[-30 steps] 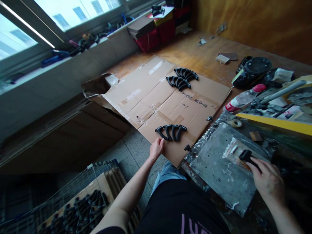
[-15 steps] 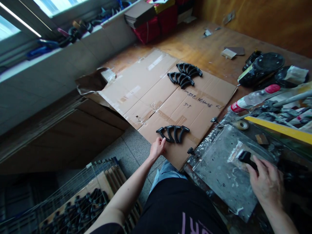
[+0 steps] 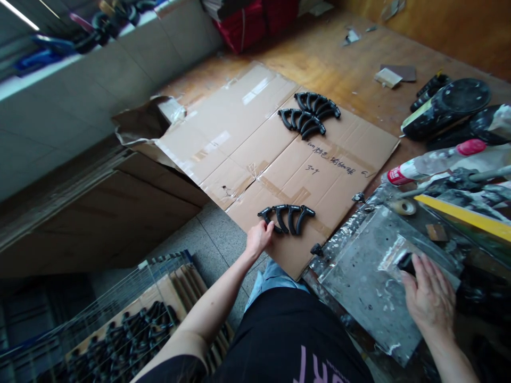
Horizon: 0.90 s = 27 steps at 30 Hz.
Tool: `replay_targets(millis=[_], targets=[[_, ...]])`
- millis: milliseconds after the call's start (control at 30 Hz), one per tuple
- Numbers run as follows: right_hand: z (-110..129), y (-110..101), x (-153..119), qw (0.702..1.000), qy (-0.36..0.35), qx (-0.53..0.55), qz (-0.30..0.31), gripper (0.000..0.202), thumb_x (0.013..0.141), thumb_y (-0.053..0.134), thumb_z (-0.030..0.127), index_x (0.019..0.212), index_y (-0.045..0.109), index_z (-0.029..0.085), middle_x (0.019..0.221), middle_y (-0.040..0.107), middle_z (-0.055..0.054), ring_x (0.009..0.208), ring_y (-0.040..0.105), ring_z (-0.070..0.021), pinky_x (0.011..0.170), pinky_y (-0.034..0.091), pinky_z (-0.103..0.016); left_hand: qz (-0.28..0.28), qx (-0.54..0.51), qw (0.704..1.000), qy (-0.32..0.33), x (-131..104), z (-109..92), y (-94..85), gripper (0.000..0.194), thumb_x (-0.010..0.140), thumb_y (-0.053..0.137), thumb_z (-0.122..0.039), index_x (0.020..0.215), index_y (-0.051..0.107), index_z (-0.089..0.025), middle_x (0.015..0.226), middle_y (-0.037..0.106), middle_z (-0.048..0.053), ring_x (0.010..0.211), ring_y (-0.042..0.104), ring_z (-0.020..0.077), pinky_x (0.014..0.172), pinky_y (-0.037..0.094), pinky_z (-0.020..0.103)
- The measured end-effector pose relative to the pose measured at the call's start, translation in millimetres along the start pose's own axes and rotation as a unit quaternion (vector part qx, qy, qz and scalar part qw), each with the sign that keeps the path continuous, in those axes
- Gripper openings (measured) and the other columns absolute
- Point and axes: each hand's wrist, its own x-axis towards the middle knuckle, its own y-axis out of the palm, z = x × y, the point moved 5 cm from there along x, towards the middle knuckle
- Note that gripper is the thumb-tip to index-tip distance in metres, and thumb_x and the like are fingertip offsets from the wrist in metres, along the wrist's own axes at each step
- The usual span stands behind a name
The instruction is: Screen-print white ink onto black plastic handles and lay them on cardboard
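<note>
Several curved black parts [image 3: 294,219] lie in a short row near the front corner of a flat cardboard sheet [image 3: 287,170]. My left hand [image 3: 260,237] pinches the lower end of the leftmost one. Farther back on the sheet, more of these black parts [image 3: 309,114] form two fanned rows above some handwriting. On the right, my right hand [image 3: 429,298] is closed around a black object [image 3: 406,263], mostly covered by the fingers, over a stained grey plate [image 3: 367,287] with a whitish smeared patch.
A pink-capped bottle [image 3: 435,159], black containers [image 3: 451,109] and a tape roll [image 3: 404,206] stand at the right. Lower left, a wire rack [image 3: 159,287] holds many black parts. A red bundle [image 3: 255,24] sits at the back, and brown boards [image 3: 99,218] lean at the left.
The view has shifted slightly. My right hand has flattened over the black object, hiding more of it. My left hand remains at the leftmost part of the front row, which has tilted slightly.
</note>
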Motion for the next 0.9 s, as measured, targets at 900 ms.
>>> replay_targets(millis=[900], targets=[[47.8, -18.7, 30.6, 0.993, 0.072, 0.097, -0.002, 0.052, 0.099, 0.034, 0.030, 0.148, 0.037, 0.013, 0.149, 0.041, -0.016, 0.138, 0.038, -0.0285, 0.113, 0.034, -0.047, 0.067, -0.032, 0.984, 0.164, -43.9, -62.2, 13.1, 0.047, 0.094, 0.035, -0.051, 0.064, 0.055, -0.022, 0.059, 0.060, 0.001, 0.063, 0.058, 0.0159, 0.063, 0.037, 0.025]])
